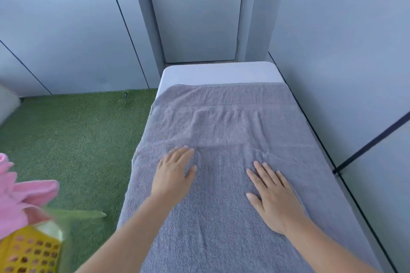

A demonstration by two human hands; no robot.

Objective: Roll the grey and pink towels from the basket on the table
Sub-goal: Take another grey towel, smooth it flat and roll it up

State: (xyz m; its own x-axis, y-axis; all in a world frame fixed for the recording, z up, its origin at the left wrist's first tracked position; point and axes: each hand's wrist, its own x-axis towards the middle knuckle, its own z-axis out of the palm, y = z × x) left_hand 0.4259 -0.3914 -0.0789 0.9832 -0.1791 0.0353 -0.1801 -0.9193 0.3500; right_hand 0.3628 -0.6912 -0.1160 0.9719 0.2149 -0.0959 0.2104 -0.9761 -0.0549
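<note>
White table (219, 72) by grey wall: grey towel (226, 122) spread flat, left hand (172, 176) and right hand (274, 198) palms-down on it, fingers straight, slightly spread; pink towel (20, 199) in yellow basket (31, 252).

your white table (218, 72) stands against the wall (343, 51) on your right, its far end bare. the grey towel (221, 126) lies spread flat along it, covering nearly the whole top out to the left edge, with shallow wrinkles across its middle.

No text, label, brand, number or sign can be read anywhere (walls, door and fabrics are all plain).
</note>
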